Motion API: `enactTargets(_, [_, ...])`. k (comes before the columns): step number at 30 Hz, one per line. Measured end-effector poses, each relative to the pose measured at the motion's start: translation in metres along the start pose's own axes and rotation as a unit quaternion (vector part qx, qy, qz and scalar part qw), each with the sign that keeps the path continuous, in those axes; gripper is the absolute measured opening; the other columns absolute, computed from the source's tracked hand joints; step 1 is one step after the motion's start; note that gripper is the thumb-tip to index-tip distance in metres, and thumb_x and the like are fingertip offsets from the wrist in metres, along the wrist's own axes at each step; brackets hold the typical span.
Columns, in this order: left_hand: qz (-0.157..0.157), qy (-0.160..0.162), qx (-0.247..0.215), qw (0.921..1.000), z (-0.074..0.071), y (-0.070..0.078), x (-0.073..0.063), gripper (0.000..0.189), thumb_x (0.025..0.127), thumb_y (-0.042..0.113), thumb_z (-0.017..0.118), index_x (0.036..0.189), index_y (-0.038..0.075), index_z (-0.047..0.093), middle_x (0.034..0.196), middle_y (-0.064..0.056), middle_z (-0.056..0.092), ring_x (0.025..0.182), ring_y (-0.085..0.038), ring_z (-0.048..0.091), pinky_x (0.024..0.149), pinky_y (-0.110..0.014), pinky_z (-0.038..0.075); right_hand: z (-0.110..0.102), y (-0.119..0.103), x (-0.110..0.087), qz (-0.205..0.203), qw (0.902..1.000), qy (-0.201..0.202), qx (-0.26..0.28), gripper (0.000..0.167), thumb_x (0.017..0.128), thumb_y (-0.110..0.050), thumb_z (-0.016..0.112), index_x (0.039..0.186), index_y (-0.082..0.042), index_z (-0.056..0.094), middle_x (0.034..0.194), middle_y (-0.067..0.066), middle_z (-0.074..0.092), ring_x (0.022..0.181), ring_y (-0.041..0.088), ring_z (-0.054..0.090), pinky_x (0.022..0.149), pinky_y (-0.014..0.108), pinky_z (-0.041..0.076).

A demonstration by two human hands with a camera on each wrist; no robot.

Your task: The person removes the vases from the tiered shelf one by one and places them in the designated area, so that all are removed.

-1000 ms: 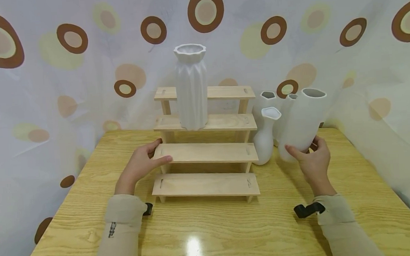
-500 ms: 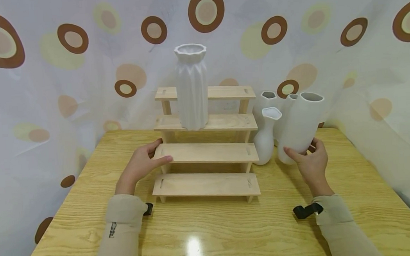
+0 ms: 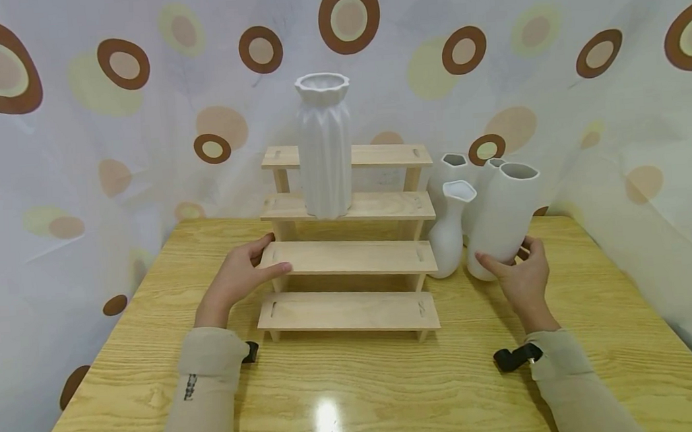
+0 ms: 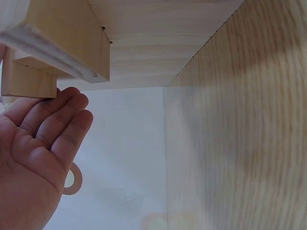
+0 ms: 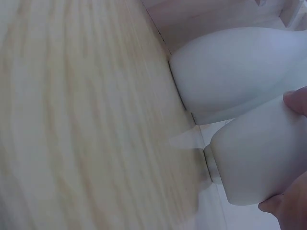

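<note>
My left hand point(image 3: 239, 275) holds the left end of the second step from the front of a wooden tiered stand point(image 3: 348, 257), thumb on top. In the left wrist view its fingers point(image 4: 67, 134) lie against the stand's wood. My right hand point(image 3: 527, 277) grips a tall, smooth white vase point(image 3: 501, 226) low on its body, the top leaning right. The right wrist view shows that vase's base point(image 5: 249, 163) close over the table, between thumb and fingers. Just left of it a bulbous white vase point(image 3: 447, 239) with a flared mouth stands beside the stand.
A pleated white vase point(image 3: 326, 158) stands upright on the stand's second-highest step. Behind the held vase are a white vase with an angular mouth point(image 3: 454, 161) and another narrow white one point(image 3: 496, 162). A wall sheet with printed circles point(image 3: 399, 14) backs the wooden table point(image 3: 392, 385).
My right hand has shifted slightly left and toward me with the tall vase, which now sits lower and leans less. The left hand and the stand stay put.
</note>
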State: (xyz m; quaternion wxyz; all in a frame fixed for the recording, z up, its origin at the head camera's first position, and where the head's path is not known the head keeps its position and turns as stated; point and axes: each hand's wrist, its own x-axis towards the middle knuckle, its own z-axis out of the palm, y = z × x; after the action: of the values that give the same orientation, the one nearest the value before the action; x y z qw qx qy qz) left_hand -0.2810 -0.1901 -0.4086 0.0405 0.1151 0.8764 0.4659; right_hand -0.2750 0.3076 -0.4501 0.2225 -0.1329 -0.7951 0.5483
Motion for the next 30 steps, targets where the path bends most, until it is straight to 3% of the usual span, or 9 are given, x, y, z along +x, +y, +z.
enactTargets(30, [-0.004,0.003,-0.007,1.0000,0.0004,-0.0010,-0.0003,0.104,0.076,0.065,0.075,0.155,0.014,0.032,0.155,-0.007,0.036,0.137,-0.030,0.041,0.108,-0.048,0.038,0.0040,0.0041,-0.0017,0.027,0.9992,-0.029,0.000,0.089,0.077,-0.032,0.086,0.144,-0.007,0.034,0.143,0.009,0.035,0.129,0.023,0.037,0.107,0.041,0.038])
